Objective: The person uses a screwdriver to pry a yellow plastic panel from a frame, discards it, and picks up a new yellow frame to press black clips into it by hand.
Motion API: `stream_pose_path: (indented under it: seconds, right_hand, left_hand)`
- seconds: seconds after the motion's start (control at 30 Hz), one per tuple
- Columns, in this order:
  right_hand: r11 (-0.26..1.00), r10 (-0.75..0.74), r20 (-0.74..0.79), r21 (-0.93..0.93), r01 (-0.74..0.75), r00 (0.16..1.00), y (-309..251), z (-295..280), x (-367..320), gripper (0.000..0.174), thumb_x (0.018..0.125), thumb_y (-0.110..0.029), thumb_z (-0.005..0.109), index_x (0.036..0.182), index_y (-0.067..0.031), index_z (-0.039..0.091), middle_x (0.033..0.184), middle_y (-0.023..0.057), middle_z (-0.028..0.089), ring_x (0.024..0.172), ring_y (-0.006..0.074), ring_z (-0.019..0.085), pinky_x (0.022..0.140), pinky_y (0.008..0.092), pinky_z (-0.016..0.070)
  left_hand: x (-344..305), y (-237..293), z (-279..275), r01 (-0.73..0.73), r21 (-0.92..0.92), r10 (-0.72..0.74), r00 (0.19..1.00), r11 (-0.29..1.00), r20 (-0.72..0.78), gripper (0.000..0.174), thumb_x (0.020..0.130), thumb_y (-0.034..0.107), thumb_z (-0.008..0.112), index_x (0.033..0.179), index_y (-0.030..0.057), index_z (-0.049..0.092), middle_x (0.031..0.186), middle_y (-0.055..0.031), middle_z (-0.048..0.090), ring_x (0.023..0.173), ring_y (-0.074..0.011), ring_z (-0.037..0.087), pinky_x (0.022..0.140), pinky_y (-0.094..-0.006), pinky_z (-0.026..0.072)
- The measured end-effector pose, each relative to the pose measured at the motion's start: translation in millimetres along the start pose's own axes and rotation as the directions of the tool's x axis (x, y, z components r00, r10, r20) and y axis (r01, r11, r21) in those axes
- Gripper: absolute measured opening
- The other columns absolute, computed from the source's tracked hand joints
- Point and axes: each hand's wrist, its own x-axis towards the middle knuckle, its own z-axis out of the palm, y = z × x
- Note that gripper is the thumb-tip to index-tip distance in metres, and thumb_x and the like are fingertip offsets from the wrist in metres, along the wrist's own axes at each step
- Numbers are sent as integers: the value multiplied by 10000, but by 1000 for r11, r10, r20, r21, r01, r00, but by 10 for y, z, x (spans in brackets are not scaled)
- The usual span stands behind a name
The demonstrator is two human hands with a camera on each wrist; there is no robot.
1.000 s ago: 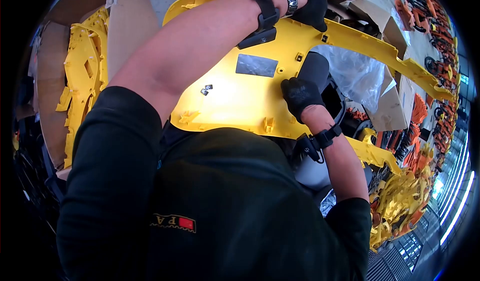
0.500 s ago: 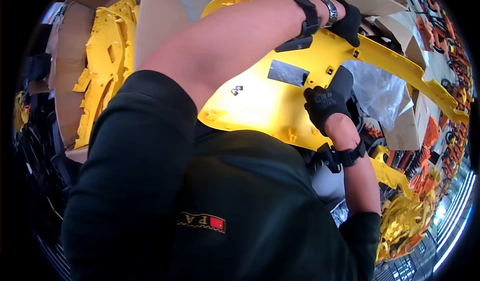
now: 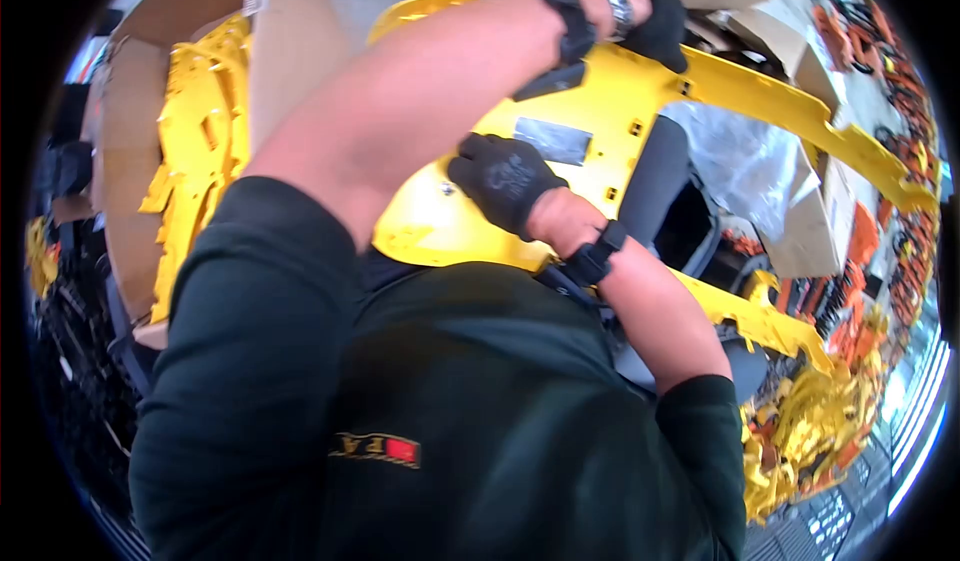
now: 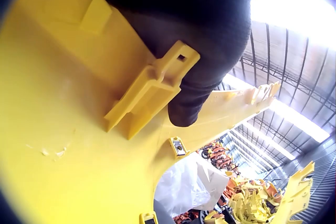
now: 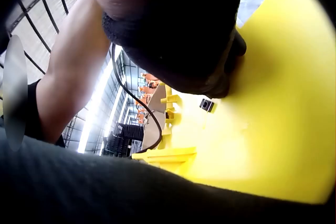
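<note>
My gloved left hand (image 3: 655, 29) grips the far edge of a large yellow plastic panel (image 3: 425, 223); in the left wrist view its dark fingers (image 4: 185, 111) wrap over that edge beside a moulded bracket (image 4: 155, 90). The gloved right hand (image 3: 507, 183) is low over the panel's middle, fingertips down at its surface. Right beside those fingertips lies a small black clip (image 5: 206, 105). I cannot tell whether the right fingers pinch anything. Three dark clips sit along the cut-out edge, including a near one (image 3: 611, 193). Close to the right hand is a rectangular patch (image 3: 553, 141).
Yellow parts (image 3: 200, 131) stand in a cardboard box (image 3: 135, 111) at left. Clear plastic wrap (image 3: 735, 161) and a dark grey rounded part (image 3: 655, 171) show through the cut-out. At lower right lies a heap of yellow parts (image 3: 815, 401), with orange parts beyond.
My right hand has moved left from the cut-out edge to the loose clips, uncovering a clip at that edge. One loose clip still shows. The left hand keeps its grip on the panel.
</note>
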Motion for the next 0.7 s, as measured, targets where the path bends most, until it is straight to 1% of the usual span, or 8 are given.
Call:
stream_pose_path:
  seconds: [0.03, 0.1, 0.17, 0.2, 0.3, 0.4, 0.53, 0.7]
  right_hand:
    - [995, 13, -77, 100, -6, 997, 46, 9, -33, 165, 832, -60, 609, 989, -62, 662, 996, 147, 676, 966, 333, 664, 825, 414, 539]
    - [973, 127, -40, 201, -117, 991, 109, -266, -156, 135, 867, -87, 607, 988, -44, 651, 977, 163, 666, 919, 342, 654, 812, 425, 527]
    - [928, 249, 51, 273, -253, 967, 314, -613, -410, 162, 856, -116, 610, 997, -75, 678, 906, 180, 693, 892, 373, 677, 793, 426, 540]
    - [921, 309, 148, 199, -335, 939, 466, -727, -596, 162, 860, -120, 608, 995, -76, 686, 922, 175, 700, 894, 367, 680, 794, 420, 540]
    - [775, 545, 421, 77, -627, 725, 576, -1132, -1033, 220, 869, -128, 598, 1052, -81, 711, 1003, 165, 716, 920, 350, 686, 818, 400, 541]
    - [793, 433, 586, 114, -598, 685, 654, -997, -1289, 267, 861, -123, 609, 1101, -79, 715, 1019, 154, 722, 938, 333, 690, 837, 385, 540]
    - [694, 502, 604, 146, -705, 619, 654, -689, -1454, 250, 838, -109, 644, 1070, -65, 724, 1035, 143, 731, 957, 294, 696, 855, 366, 541]
    - [675, 508, 576, 194, -711, 640, 696, -588, -1553, 200, 811, -103, 667, 987, -30, 730, 968, 147, 732, 894, 288, 706, 819, 361, 549]
  left_hand:
    - [-113, 35, -51, 20, -28, -20, 1000, 999, -20, 558, 837, 544, 634, 1063, 46, 744, 1085, -190, 716, 1014, -359, 678, 914, -437, 519]
    - [-206, 62, -70, 47, -37, -49, 998, 998, -50, 501, 821, 469, 661, 1050, 31, 744, 1087, -218, 710, 1040, -360, 679, 904, -419, 529]
    - [-222, 38, -55, 48, -101, -54, 997, 994, -62, 503, 817, 470, 666, 1045, 28, 743, 1077, -218, 712, 1023, -363, 681, 889, -420, 534]
    - [-229, 45, -54, 46, -110, -54, 997, 993, -63, 503, 817, 470, 666, 1045, 28, 743, 1077, -218, 712, 1023, -363, 681, 889, -420, 534]
    - [-195, 75, -82, 73, -113, -77, 997, 991, -32, 503, 815, 469, 671, 1040, 25, 743, 1068, -212, 716, 1003, -365, 684, 874, -423, 537]
    - [-160, 96, -44, 69, -65, -72, 996, 995, -45, 498, 814, 472, 676, 1032, 30, 746, 1061, -204, 720, 990, -360, 687, 859, -429, 538]
    - [-149, 103, -31, 43, -117, -53, 995, 992, -87, 495, 815, 483, 684, 1035, 45, 751, 1051, -193, 725, 986, -359, 688, 855, -430, 539]
    - [-159, 120, -48, 46, -115, -57, 993, 992, -101, 494, 811, 487, 693, 1035, 51, 754, 1044, -193, 726, 982, -363, 687, 853, -427, 541]
